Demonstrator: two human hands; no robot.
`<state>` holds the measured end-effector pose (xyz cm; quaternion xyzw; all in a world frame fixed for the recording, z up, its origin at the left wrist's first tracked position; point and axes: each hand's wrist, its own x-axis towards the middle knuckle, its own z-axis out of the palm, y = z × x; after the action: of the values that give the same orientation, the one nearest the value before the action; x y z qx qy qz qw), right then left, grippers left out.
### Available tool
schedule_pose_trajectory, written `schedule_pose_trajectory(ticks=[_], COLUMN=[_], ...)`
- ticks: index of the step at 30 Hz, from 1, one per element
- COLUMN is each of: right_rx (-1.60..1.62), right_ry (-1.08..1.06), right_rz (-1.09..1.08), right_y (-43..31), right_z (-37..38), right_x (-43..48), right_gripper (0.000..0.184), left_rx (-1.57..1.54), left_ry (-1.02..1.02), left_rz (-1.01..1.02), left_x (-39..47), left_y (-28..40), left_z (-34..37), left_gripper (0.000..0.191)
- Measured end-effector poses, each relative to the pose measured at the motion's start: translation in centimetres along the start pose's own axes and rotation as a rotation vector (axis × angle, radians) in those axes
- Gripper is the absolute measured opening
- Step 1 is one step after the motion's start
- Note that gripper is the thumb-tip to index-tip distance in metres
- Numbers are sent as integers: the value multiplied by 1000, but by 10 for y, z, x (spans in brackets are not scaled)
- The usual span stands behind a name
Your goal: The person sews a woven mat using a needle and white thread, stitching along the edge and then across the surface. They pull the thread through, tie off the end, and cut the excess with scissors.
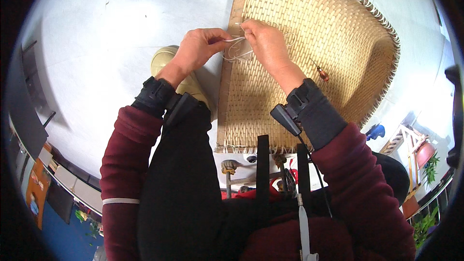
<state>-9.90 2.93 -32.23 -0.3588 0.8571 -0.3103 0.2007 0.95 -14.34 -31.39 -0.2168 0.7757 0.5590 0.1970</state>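
Observation:
A large woven winnowing basket (pixel 275 94) lies before me, with a flat wooden strip (pixel 225 108) along its straight left edge. My left hand (pixel 197 49) pinches a thin white cord (pixel 235 39) just left of that strip. Over the weave, my right hand (pixel 266 41) grips the same cord between thumb and fingers, and a short white end sticks out to its left. Loose loops of cord hang beneath and behind the right hand. An awl (pixel 322 74) with a brown handle rests on the weave to the right, its thin point towards the upper left.
White lashing (pixel 389 30) binds the basket's curved rim. My shoe (pixel 165 58) is on the pale floor (pixel 90 61) at left. A small metal-legged stand (pixel 228 177) is near my lap. A wooden chair (pixel 407 143) and a blue object (pixel 375 132) stand at right.

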Motion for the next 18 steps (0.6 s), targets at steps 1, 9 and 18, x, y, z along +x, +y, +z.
schedule_pose_trajectory(ticks=[1,9,18], right_rx=[-51,-32,997], right_ry=[-80,-404,-435], right_rz=[-18,-120,298], right_y=[-1,-5,-15], right_z=[-2,-30,-30], right_x=[0,-1,-3], right_gripper=[15,9,23], left_rx=[24,-69,-299], left_ry=[-7,-23,-102], left_rz=[9,-62,-186], left_x=[-1,5,6], left_y=[2,-2,-13], left_z=[-1,-2,3], left_gripper=[18,20,17])
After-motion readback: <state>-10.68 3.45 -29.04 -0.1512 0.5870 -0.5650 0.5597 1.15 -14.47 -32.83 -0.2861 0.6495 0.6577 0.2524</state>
